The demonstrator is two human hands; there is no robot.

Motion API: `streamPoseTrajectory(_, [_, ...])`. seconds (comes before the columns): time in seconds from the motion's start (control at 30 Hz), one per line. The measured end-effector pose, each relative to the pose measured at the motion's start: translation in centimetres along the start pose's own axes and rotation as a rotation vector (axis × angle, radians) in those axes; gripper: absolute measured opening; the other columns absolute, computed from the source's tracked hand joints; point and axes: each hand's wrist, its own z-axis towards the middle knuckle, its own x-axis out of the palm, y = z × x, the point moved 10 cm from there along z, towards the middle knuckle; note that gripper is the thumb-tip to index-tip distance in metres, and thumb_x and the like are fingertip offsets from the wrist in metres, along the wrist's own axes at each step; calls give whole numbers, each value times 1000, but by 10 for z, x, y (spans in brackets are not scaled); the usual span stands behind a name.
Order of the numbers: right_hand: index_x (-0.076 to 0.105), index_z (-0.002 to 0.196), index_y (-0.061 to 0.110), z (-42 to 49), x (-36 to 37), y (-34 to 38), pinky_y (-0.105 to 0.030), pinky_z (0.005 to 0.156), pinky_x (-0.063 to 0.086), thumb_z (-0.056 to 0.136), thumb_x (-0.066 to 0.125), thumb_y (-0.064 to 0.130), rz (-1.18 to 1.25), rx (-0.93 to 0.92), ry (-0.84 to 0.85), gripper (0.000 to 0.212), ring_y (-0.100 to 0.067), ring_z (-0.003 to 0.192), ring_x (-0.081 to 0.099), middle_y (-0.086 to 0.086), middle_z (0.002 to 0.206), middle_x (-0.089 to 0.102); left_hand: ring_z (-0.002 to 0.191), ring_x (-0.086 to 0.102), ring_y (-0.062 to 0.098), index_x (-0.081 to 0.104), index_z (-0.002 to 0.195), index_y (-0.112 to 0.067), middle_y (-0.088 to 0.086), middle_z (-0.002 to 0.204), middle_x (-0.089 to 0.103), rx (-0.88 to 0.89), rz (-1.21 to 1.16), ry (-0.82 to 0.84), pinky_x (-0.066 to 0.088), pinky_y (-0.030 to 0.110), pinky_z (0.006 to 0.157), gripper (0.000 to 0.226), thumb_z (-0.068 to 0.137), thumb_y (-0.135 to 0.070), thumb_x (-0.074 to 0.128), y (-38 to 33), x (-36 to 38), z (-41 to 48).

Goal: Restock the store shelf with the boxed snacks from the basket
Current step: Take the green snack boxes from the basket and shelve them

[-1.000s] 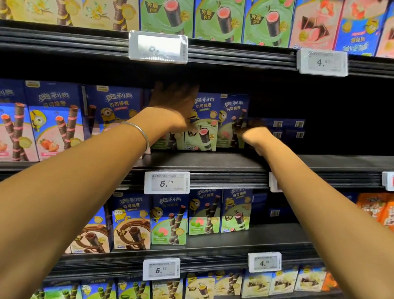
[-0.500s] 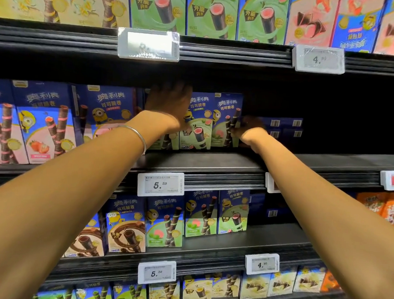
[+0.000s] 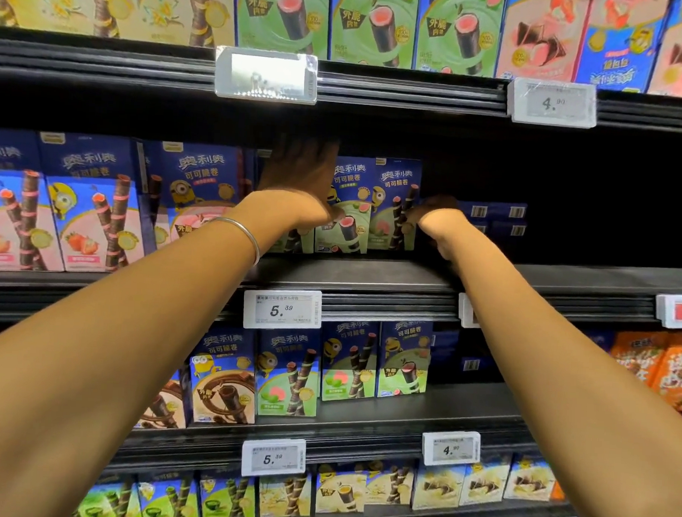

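Three blue-and-green boxed snacks stand set back on the middle shelf [image 3: 370,277]. My left hand [image 3: 302,178] lies flat with straight fingers against the front of the left box [image 3: 293,238], and its thumb reaches across the middle box [image 3: 343,219]. My right hand [image 3: 431,217] curls its fingers round the right side of the rightmost box [image 3: 392,206]. The basket is not in view.
Pink strawberry boxes [image 3: 95,208] fill the same shelf at the left. Dark boxes showing barcodes [image 3: 493,214] sit deep at the right, beside an unlit gap. Price tags [image 3: 282,308] clip to the shelf rails. More snack boxes line the shelves above and below.
Both hands stay at the same boxes on the middle shelf. Only the view drifts slightly.
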Motion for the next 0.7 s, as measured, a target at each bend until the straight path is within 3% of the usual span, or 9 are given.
streamPoseTrajectory(0.1, [56,103,14,-20,-14,8,-30,79,50,100,55,15,95,-46,-83,4,-21,93,53,-5,97,56,152,28,40,24,163,-17,17,162,32,-16,-77,-44,14,50,130,101,86,-51,78,-4,-15,-14])
streamPoseTrajectory(0.17, [56,95,15,-39,-24,11,-26,61,40,95,55,12,176,-69,-100,3,-16,77,49,-1,85,51,144,41,40,37,156,-16,16,154,43,-83,-243,-53,33,49,121,84,89,-52,73,-2,-23,-32])
streamPoseTrajectory(0.2, [42,128,3,-49,-31,12,-26,60,39,93,59,15,238,-84,-113,41,-15,77,49,-1,85,51,132,51,40,47,145,-15,16,142,53,-130,-333,-67,45,47,107,72,91,-56,69,0,-26,-45])
streamPoseTrajectory(0.23, [28,90,17,-62,-36,15,-27,64,44,91,63,20,254,-114,-97,34,-15,80,53,-1,89,54,120,57,37,53,134,-13,14,129,59,-172,-425,-103,50,43,93,64,92,-60,67,1,-30,-59])
streamPoseTrajectory(0.27, [53,103,21,-79,-42,22,-29,70,50,91,66,25,286,-173,-89,19,-15,86,58,1,92,59,117,59,31,55,130,-13,12,125,61,-196,-522,-168,49,38,88,61,93,-60,66,1,-35,-75])
streamPoseTrajectory(0.3, [50,96,21,-93,-46,23,-31,78,55,91,67,30,296,-189,-65,20,-13,91,64,4,95,64,120,57,23,55,134,-13,10,129,60,-205,-622,-245,46,32,91,60,94,-57,65,-1,-41,-94])
streamPoseTrajectory(0.4, [69,99,26,-143,-59,22,-34,90,59,91,65,35,414,-276,-6,14,-8,100,72,2,107,75,125,51,7,57,142,-11,3,138,58,-215,-812,-444,36,7,101,54,98,-41,65,-14,-57,-157])
streamPoseTrajectory(0.57, [68,115,16,-216,-66,-32,-35,90,59,97,61,26,629,-215,73,22,-20,105,73,-6,111,76,109,66,16,65,122,-2,7,117,70,-313,-937,-581,49,26,97,27,100,-17,66,-40,-34,-261])
streamPoseTrajectory(0.7, [66,116,13,-262,-44,-113,-39,90,56,100,54,28,715,-34,196,25,-26,103,73,-6,104,76,88,63,6,67,113,-11,-12,97,69,-514,-1091,-406,55,30,77,13,100,-8,66,-69,31,-339])
